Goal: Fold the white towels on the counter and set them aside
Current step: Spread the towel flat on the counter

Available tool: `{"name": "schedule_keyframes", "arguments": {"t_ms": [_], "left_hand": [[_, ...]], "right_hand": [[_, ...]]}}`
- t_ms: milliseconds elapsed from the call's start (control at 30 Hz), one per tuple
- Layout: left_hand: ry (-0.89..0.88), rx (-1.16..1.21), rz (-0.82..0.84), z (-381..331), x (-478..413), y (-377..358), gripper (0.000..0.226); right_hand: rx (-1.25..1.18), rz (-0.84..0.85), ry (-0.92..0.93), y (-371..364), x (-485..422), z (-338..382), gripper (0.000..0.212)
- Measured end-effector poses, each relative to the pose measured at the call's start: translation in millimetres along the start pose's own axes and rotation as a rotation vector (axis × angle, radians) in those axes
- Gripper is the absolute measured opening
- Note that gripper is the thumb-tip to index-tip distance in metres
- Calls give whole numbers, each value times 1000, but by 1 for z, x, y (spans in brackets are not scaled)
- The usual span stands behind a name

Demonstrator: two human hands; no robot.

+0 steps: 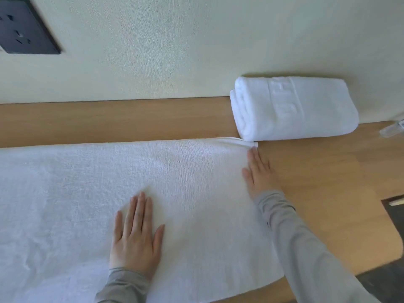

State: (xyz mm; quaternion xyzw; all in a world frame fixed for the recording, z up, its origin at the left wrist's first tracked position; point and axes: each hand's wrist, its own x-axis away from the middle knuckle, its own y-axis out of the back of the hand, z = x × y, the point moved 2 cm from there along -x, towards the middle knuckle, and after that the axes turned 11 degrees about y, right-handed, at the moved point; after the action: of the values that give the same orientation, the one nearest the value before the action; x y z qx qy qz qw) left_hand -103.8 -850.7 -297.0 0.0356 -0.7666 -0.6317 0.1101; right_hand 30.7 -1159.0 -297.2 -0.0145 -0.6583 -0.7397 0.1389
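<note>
Two white towels on wooden table. Spread towel lies flat; folded towel sits against wall. Left hand flat, fingers extended, on spread towel. Right hand flat, unclenched, along its right edge.

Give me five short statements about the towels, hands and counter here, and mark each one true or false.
1. The left hand lies flat on the spread towel. True.
2. The right hand grips the folded towel. False: it rests at the spread towel's right edge.
3. The folded towel sits against the wall. True.
4. A dark socket is on the wall. True.
5. The counter is black stone. False: it is light wood.
</note>
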Motion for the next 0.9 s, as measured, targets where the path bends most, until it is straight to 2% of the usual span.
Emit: {"name": "schedule_keyframes", "arguments": {"t_ms": [100, 167, 267, 333, 433, 567, 667, 767, 833, 900], "left_hand": [[-9, -5, 2, 2, 3, -2, 68], [-19, -7, 4, 4, 6, -3, 67], [-44, -17, -2, 10, 13, -3, 67], [-66, -25, -2, 14, 18, -2, 66], [-73, -28, -2, 18, 24, -2, 66], [-57, -36, -13, 17, 24, -1, 67], [-53, -46, -11, 16, 24, 0, 67], [-45, -52, -11, 15, 24, 1, 67], [-39, -52, -11, 15, 24, 2, 66], [-33, -51, -13, 16, 24, 2, 66]], "right_hand": [[36, -162, 111, 8, 23, 35, 56], [-28, -209, 358, 10, 43, 69, 56], [37, -77, 804, -7, 67, 114, 55], [35, 28, 941, -18, 66, 127, 56], [47, 66, 900, -13, 34, 105, 57], [63, -19, 455, 11, -26, 24, 54], [123, 28, 306, 15, -39, 2, 58], [76, -87, 338, 17, -10, 44, 62], [-12, -121, 485, 8, 28, 87, 63], [-13, -83, 696, -12, 73, 124, 62]]}}
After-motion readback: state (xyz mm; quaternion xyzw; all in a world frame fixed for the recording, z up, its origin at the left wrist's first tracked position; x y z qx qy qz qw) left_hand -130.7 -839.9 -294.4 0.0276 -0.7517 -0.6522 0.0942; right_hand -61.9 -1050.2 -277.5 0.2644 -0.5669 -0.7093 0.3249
